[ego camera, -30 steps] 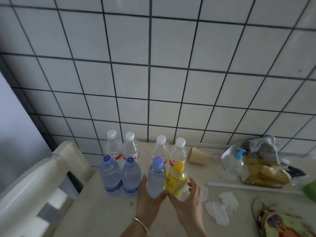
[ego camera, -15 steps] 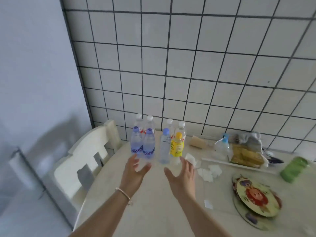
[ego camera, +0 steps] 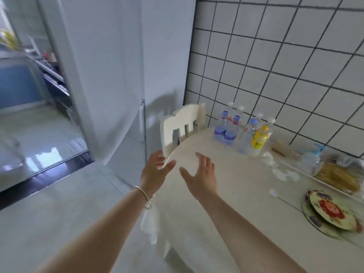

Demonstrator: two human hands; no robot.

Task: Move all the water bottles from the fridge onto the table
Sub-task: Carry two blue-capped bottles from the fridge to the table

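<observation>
Bottles (ego camera: 243,133) were parked upright in a tight cluster on the table (ego camera: 226,203), against the tiled wall. Both hands were seen empty, left hand (ego camera: 155,170) and right hand (ego camera: 201,176) with fingers loosely spread, held apart above the table's near edge. Fridge wasn't clearly made out; the next trip is probably best done by carrying one bottle per hand, gripped mid-body.

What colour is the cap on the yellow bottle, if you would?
Yellow, like its label; the yellow bottle shows in the head view.
</observation>
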